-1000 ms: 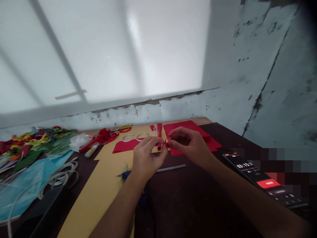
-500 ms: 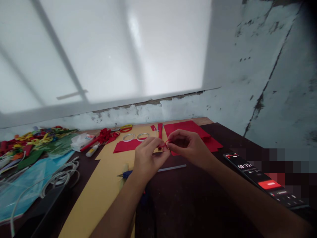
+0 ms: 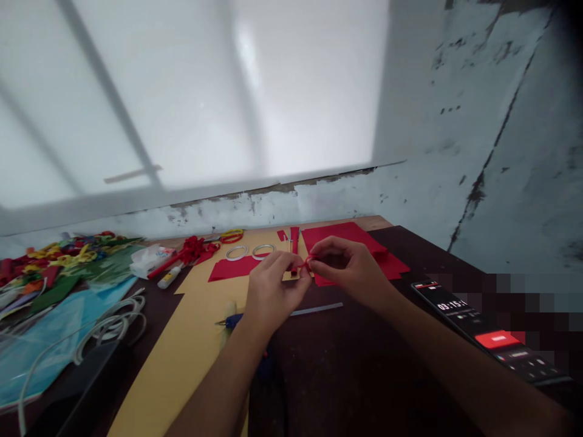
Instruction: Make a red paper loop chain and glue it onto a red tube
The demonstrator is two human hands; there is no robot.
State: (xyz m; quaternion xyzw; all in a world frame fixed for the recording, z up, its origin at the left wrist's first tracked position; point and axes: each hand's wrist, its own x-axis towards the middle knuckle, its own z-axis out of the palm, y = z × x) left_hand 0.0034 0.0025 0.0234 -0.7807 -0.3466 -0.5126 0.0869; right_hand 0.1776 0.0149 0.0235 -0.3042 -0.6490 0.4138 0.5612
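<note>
Between my fingertips is a thin red strip (image 3: 309,261), bent into a small curl; whether it is paper or fabric I cannot tell. My left hand (image 3: 276,285) pinches one end with thumb and forefinger. From the other side my right hand (image 3: 348,267) pinches the curl. Just behind the hands stand out red sheets (image 3: 348,237) and a narrow red strip (image 3: 294,240). Under my left forearm lies a blue glue gun (image 3: 234,320), partly hidden, with a clear glue stick (image 3: 317,309) reaching out to the right.
Two tape rolls (image 3: 237,253) lie by a red piece on yellow paper (image 3: 182,340). Yellow-handled scissors (image 3: 232,235), a red ribbon-like flower (image 3: 194,250) and a small glue bottle (image 3: 170,276) are farther left. A coiled white cable (image 3: 109,325) is at left, a phone (image 3: 473,328) at right.
Both hands stay in nearly the same place. The red curl between the fingertips has turned slightly and shows a little more.
</note>
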